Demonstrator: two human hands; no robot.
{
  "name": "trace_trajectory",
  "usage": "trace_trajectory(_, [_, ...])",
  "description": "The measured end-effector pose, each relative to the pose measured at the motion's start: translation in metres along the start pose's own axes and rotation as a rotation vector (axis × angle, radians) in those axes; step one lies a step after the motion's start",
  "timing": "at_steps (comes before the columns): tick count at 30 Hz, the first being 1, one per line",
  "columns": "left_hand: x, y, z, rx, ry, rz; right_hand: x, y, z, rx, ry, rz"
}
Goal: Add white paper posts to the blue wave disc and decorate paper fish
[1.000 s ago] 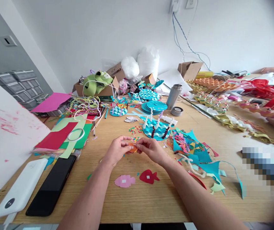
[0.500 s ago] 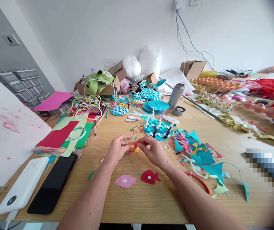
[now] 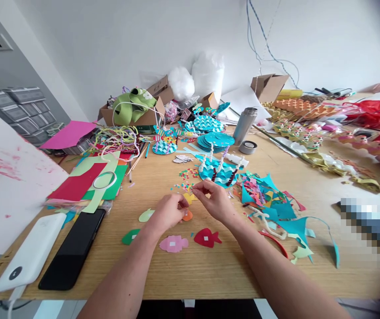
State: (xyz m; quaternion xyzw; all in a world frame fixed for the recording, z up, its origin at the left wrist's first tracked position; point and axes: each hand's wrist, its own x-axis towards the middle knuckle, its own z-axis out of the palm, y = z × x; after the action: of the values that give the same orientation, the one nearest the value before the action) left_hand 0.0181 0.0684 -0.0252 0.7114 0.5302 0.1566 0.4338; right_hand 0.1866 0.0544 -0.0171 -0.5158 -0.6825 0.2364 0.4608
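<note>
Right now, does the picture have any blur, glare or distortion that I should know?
Head view: the far right edge goes dark and soft; coarse pixel blocks cover a patch at right; the red plastic looks slightly blurred; the tabletop has a pale sheen towards the right; the black phone seems stretched by the wide lens.

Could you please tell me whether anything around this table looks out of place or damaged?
Red smears stain the otherwise plain white panel at the left, and paper scraps lie in an untidy heap at the right. The pink fish and red fish look intact.
</note>
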Motion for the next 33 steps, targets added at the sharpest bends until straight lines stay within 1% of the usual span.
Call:
trace_trajectory(4, [-0.008, 0.009, -0.005, 0.349, 0.116, 0.132, 0.001, 0.005, 0.001, 0.016, -0.012, 0.025])
trace_trajectory(6, [-0.012, 0.011, -0.008, 0.471, 0.152, 0.17, 0.001, 0.007, 0.001, 0.022, -0.027, 0.033])
trace_trajectory(8, [-0.016, 0.013, -0.012, 0.533, 0.134, 0.193, 0.001, 0.008, 0.0, 0.016, -0.046, 0.038])
trace_trajectory(13, [-0.027, 0.016, -0.02, 0.664, 0.024, 0.19, 0.002, 0.009, -0.002, -0.02, -0.068, 0.034])
trace_trajectory(16, [-0.031, 0.013, -0.019, 0.671, -0.021, 0.197, 0.002, 0.009, -0.002, -0.019, -0.06, 0.034])
trace_trajectory(18, [-0.031, 0.009, -0.016, 0.646, -0.027, 0.182, 0.003, 0.009, -0.002, -0.018, -0.052, 0.036])
trace_trajectory(22, [-0.023, 0.005, -0.005, 0.605, 0.033, 0.14, 0.003, 0.01, -0.001, -0.011, -0.045, 0.035])
trace_trajectory(25, [-0.016, 0.01, 0.006, 0.606, 0.065, 0.145, 0.003, 0.01, -0.001, 0.004, -0.04, 0.032])
trace_trajectory(27, [-0.013, 0.013, 0.009, 0.603, 0.081, 0.162, 0.003, 0.011, -0.001, 0.01, -0.04, 0.034])
trace_trajectory(29, [-0.014, 0.015, 0.006, 0.591, 0.094, 0.178, 0.003, 0.011, -0.001, 0.009, -0.046, 0.039])
trace_trajectory(31, [-0.018, 0.014, -0.004, 0.589, 0.091, 0.222, 0.003, 0.01, -0.002, 0.001, -0.049, 0.044])
trace_trajectory(33, [-0.023, 0.01, -0.017, 0.628, 0.053, 0.327, 0.003, 0.01, -0.002, -0.011, -0.05, 0.042])
